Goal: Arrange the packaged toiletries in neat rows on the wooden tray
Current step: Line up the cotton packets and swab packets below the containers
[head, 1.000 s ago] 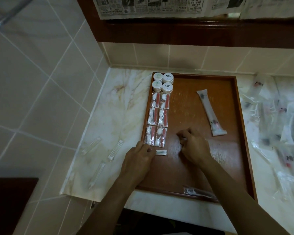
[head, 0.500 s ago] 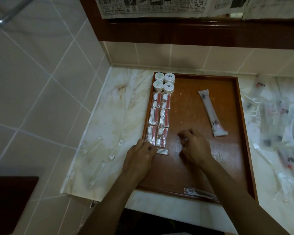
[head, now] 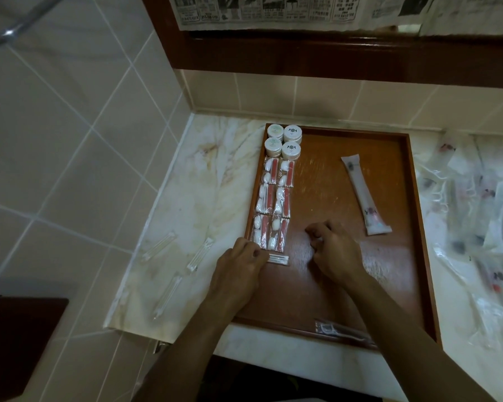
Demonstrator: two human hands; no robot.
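Note:
The wooden tray [head: 331, 285] lies on the marble counter. Along its left side stand several small white round jars [head: 283, 140], and below them two neat columns of red-and-white packets [head: 273, 204]. My left hand [head: 238, 274] rests at the tray's left edge, fingertips on a small packet of cotton swabs [head: 278, 259] just below the columns. My right hand [head: 334, 250] hovers over the tray's middle with fingers curled; a bit of white shows at the fingers, but a hold cannot be told. A long white tube packet [head: 363, 195] lies slanted on the tray's right half.
Clear wrapped sticks [head: 172, 274] lie on the counter left of the tray. A clear packet [head: 343, 333] lies across the tray's near rim. Many plastic-wrapped items [head: 476, 227] cover the counter to the right. A tiled wall stands on the left, with a dark wood frame behind.
Both hands stay almost where they were. The left hand's fingers have shifted slightly on the swab packet.

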